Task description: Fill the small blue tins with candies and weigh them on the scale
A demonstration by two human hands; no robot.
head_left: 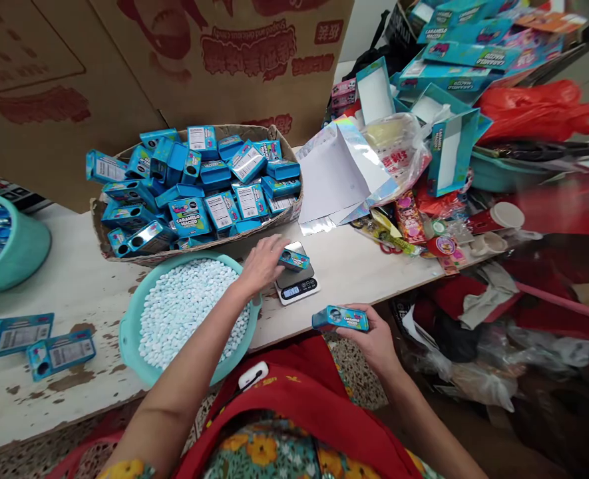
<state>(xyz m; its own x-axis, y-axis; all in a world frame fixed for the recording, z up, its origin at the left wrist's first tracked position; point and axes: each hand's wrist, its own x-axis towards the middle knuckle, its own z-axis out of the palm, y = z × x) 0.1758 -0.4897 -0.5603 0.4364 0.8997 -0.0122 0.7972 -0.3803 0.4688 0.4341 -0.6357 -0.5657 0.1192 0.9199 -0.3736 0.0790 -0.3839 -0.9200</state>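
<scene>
My left hand (264,265) reaches across the table to a digital scale (297,287). Its fingers are closed around the left end of a small blue candy box (295,259) lying on the weighing plate. The scale's display is lit, but its digits are too small to read surely. In front of the table edge, my right hand (374,336) grips another blue candy box (344,318), printed "Caramelo Macizo", by its right end. A turquoise basin (129,332) full of small white and pale blue candies stands under my left forearm.
Behind the basin, a cut-down carton (294,216) holds many blue candy boxes. Flattened boxes (64,352) and a basin of shiny wrapped pieces (29,246) are at left. White sheets (331,173), empty display trays and assorted packaging crowd the right.
</scene>
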